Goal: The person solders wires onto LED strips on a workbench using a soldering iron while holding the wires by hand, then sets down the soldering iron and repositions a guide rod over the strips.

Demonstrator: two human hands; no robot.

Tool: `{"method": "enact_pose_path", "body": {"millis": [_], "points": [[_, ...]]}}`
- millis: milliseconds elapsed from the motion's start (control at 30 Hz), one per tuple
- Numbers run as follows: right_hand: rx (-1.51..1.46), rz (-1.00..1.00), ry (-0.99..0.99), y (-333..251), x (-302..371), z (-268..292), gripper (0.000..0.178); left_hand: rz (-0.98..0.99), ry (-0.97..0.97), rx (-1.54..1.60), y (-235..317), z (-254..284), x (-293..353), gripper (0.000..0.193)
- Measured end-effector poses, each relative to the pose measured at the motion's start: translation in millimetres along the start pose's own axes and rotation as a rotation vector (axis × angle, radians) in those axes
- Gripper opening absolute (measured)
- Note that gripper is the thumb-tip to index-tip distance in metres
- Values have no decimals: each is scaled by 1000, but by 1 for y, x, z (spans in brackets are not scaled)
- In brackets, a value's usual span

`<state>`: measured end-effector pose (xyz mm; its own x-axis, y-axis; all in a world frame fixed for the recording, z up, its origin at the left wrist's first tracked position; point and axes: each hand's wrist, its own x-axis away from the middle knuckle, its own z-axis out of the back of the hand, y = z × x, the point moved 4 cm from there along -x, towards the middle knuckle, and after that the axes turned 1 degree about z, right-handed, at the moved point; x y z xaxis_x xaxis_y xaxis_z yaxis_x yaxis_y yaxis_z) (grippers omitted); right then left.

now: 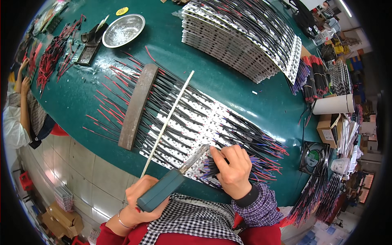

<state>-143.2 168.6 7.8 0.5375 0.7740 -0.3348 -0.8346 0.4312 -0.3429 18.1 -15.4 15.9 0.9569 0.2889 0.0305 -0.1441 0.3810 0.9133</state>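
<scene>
My left hand (143, 196) is closed around the blocky dark green handle of a tool (163, 188). Its worn, stained metal tip (195, 158) touches or hovers just over a white board panel (209, 122); I cannot tell which. My right hand (233, 166) is closed beside that tip, its fingers on a cluster of black wires (210, 166). Rows of wires with red or blue ends fan out from both sides of the panel. A thin pale stick (168, 119) lies across the left-hand wires, its lower end by my left hand. Further left, a rusty metal bar (139, 106) rests on them.
A tall stack of white panels (232, 45) with black wires stands at the far side. A metal bowl (123, 31) and red-black wire bundles (57, 57) lie far left. A black fan (313, 158) and a cardboard box (330, 130) sit right. Another person's hands (24, 79) show at the left edge.
</scene>
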Motion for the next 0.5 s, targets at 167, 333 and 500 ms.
{"method": "enact_pose_path", "body": {"millis": [167,333,500], "points": [[7,-14,2,0,1,0,60,-21,108,1,6,0,-1,25],[-32,-41,30,3,2,0,56,-7,96,19,4,-2,1,25],[-28,-15,60,3,2,1,34,-27,34,-13,1,-2,1,33]]}}
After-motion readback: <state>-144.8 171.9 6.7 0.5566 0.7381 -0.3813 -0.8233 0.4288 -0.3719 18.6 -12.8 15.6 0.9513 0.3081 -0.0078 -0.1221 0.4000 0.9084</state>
